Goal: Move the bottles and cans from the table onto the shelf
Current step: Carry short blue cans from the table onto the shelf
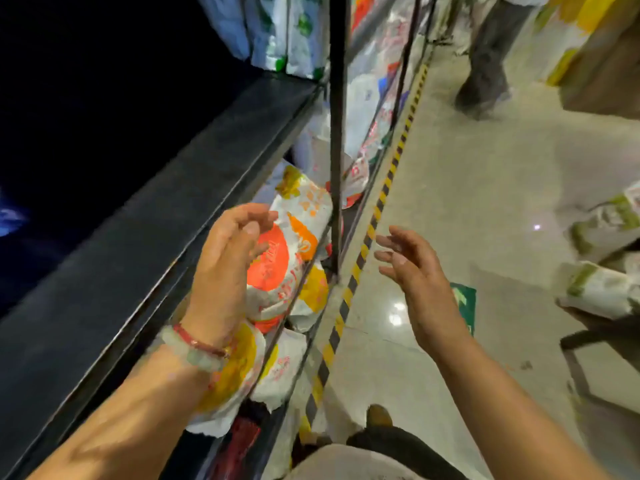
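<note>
The glossy pale tiled floor (pixel 502 188) lies open to the right of a black-and-yellow striped tape line (pixel 377 202). Left of it stands the dark metal shelf (pixel 180 216), its top board bare and its lower tiers packed with crinkled white, orange and yellow plastic bags (pixel 277 261). The left hand (pixel 221 268) hovers over those bags, fingers loosely curled, holding nothing. The right hand (pixel 415 271) hangs over the floor, fingers relaxed. No bottles or cans show.
</note>
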